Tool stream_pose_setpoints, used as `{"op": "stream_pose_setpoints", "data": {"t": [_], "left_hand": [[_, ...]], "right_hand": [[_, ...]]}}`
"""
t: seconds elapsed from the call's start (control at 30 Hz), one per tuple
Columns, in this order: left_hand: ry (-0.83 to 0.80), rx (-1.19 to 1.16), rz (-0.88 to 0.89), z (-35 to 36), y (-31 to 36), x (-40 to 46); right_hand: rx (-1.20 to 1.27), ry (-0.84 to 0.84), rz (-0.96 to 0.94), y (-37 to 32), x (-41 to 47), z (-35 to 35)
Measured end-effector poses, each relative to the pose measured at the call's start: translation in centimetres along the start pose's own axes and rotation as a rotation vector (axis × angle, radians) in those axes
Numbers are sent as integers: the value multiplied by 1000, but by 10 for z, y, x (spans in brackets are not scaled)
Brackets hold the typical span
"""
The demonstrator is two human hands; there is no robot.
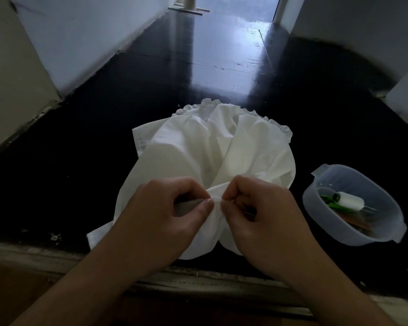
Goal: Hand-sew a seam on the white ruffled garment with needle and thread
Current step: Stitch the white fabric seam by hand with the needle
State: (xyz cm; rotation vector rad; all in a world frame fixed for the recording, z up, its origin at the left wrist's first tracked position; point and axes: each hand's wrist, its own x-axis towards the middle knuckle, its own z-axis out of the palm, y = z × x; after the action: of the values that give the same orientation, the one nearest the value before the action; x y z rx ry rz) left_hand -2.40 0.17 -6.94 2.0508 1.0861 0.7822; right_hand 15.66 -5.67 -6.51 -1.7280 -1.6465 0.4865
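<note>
The white ruffled garment [212, 147] lies bunched on a dark glossy floor, its frilled edge at the far side. My left hand [165, 215] pinches a fold of the cloth near its front edge between thumb and fingers. My right hand [257, 215] pinches the same fold from the right, fingertips almost touching those of the left. A thin needle [247, 212] shows faintly under my right fingers. No thread is visible in this dim light.
A translucent plastic tub [320, 198] stands on the floor to the right, holding a white thread spool [350, 201] and green-handled items. White walls flank a dark corridor ahead. A pale threshold strip [57, 257] runs across just in front of me.
</note>
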Motion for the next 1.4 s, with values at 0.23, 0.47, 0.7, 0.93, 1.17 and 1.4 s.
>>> {"op": "stream_pose_setpoints", "data": {"t": [0.23, 0.47, 0.7, 0.93, 1.17, 1.4], "left_hand": [[-21, -16, 3, 1, -1, 0], [-19, -19, -19, -1, -2, 2], [-28, -59, -50, -3, -2, 2], [-45, -100, -78, -4, -2, 3], [-50, -139, -80, -4, -4, 3], [-61, -176, -82, -4, -4, 3]], "right_hand": [[-7, -18, 21, 1, 0, 1], [135, -89, 71, 3, 3, -4], [435, -164, 179, 8, 6, -7], [614, -214, 200, 15, 8, -8], [798, -285, 238, 21, 10, -8], [952, -324, 283, 23, 12, -7]]}}
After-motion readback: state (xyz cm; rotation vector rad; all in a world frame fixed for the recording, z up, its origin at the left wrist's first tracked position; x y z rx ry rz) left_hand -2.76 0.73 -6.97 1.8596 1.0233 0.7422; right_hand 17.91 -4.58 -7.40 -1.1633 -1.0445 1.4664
